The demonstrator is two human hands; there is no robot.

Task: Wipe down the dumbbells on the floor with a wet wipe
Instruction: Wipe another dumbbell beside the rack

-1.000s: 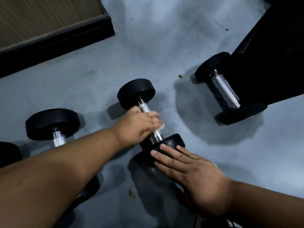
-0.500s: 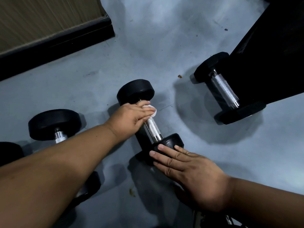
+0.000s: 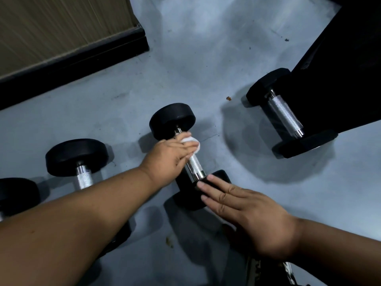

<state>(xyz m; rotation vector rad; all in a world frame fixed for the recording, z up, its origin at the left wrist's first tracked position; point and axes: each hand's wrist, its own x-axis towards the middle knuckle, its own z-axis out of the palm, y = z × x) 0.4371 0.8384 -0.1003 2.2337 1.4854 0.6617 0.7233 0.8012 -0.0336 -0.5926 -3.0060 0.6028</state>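
Middle dumbbell (image 3: pixel 186 153) lies on the grey floor (image 3: pixel 185 58), handle running diagonally from far-left head to near-right head. Left hand (image 3: pixel 172 156) reaches in from lower left, fingers curled over the far end of the chrome handle, pressing a white wet wipe (image 3: pixel 190 142) onto it just below the far head. Wipe is bunched, partly under the fingers. Right hand (image 3: pixel 245 213) comes in from lower right, fingers straight and together, laid flat on top of the near black head, fingertips at its inner edge next to the handle. The two hands are apart, bare knurled handle showing between them.

Left dumbbell (image 3: pixel 79 162) sits on the floor to the left, near head hidden under the left forearm. Another black weight head (image 3: pixel 14 195) at the left frame edge, mostly cut off. Right dumbbell (image 3: pixel 288 114) lies well apart to the right, touching or just beside a large black object (image 3: pixel 340 69); cannot tell which. Wooden wall panel (image 3: pixel 61 27) with black baseboard (image 3: pixel 72 67) upper left. Small brown speck (image 3: pixel 228 98) on floor between middle and right dumbbells.
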